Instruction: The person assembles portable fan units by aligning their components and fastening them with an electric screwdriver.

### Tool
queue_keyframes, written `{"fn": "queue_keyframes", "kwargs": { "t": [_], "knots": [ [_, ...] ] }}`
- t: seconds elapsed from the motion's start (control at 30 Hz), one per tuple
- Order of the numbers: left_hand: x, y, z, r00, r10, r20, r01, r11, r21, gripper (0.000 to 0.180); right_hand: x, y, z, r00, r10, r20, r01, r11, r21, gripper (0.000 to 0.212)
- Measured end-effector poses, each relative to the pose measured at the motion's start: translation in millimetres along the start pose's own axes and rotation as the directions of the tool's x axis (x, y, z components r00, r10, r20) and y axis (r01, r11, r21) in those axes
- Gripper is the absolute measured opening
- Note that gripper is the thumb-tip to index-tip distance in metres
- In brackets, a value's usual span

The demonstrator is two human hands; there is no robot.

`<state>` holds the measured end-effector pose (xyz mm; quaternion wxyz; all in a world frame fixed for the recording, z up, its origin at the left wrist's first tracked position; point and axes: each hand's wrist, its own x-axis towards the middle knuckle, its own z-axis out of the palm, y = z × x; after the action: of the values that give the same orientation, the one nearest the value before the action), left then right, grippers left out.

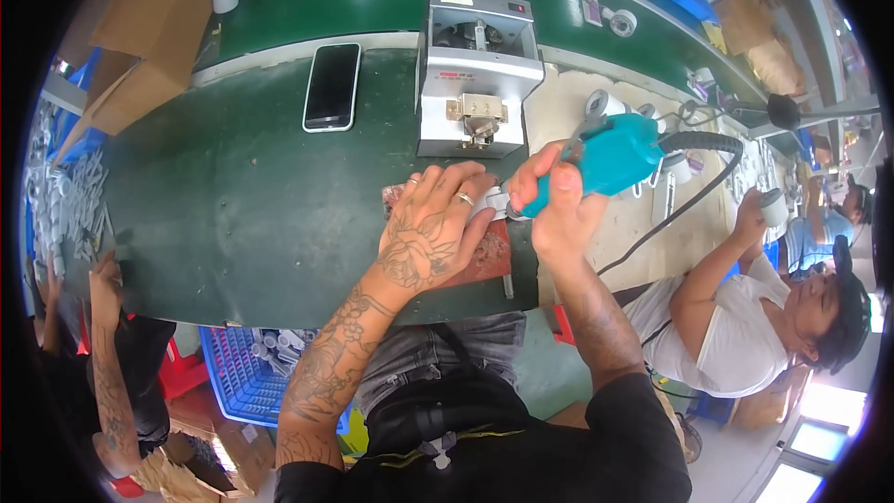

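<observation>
Centrally in the frame, the person's left hand (433, 224) lies palm down over a reddish board (489, 261), its fingers close together. Its thumb and forefinger come up to a small white part (495, 202), which sits at the middle of the frame, partly hidden; whether they pinch it or only press it down, one cannot tell.

Just to the right, the right hand (563, 210) is wrapped firmly around a teal power tool (615, 156), whose narrow end points left and reaches the white part. From the tool's other end, a black cable (736, 155) bends down and back along the right of the frame.

Above the hands, at the upper middle, stands a grey machine (480, 79) with a metal fitting on its front. Left of it, a phone (331, 88) lies face up on the dark green table (242, 205). Grey parts (79, 210) are heaped at the far left, below a cardboard box (168, 0) in the upper left. A blue basket (231, 374) shows at the lower left. At the right edge, a co-worker (726, 331) in a white shirt holds up a round pale piece (772, 208).
</observation>
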<state>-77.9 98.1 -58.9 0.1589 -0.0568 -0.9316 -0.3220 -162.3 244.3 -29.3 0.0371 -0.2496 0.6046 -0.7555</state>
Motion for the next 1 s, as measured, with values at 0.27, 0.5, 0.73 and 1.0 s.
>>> {"fn": "queue_keyframes", "kwargs": {
  "t": [0.27,0.5,0.73,1.0],
  "knots": [
    [-2,-3,-2,0.997,0.069,-0.018,-0.068,0.997,0.019,0.036,-5,7,0,0.999,-0.011,-0.048,0.012,1.000,0.022,0.052],
    [-50,-1,-32,0.970,0.240,-0.030,-0.223,0.934,0.279,0.035,-56,-51,-23,0.981,-0.087,-0.175,0.127,0.965,0.231,0.074],
    [-113,-87,-115,0.968,-0.121,-0.220,0.206,0.884,0.420,0.049,-98,-48,-44,0.969,-0.085,-0.232,0.115,0.986,0.120,0.071],
    [-32,3,-46,0.963,0.022,0.269,-0.082,0.973,0.215,0.098,-109,-44,-44,0.972,0.030,-0.233,0.005,0.989,0.149,0.078]
  ]
}}
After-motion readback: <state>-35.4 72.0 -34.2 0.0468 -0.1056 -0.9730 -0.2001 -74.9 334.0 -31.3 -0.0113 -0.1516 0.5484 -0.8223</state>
